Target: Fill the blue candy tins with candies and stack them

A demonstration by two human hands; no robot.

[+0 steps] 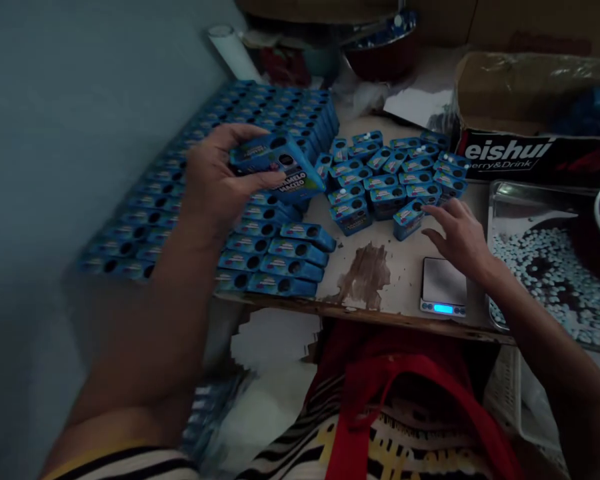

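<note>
My left hand (215, 187) is closed around a small blue box (280, 167), held up over rows of matching closed blue boxes (260, 247) laid flat along the table's left side. My right hand (457, 233) hovers with fingers spread, fingertips touching a small open blue box (407, 219) at the near edge of a cluster of open blue boxes (390, 177), several with white pieces inside. A small digital scale (443, 287) with a lit blue display lies just under that hand.
A metal tray (500, 200) of small white pieces (535, 267) sits at the right. Behind it stands a cardboard box (510, 150) with printed lettering. A brown stain (365, 273) marks the tabletop. A grey wall (55, 133) runs on the left. Red straps (380, 387) lie on my lap.
</note>
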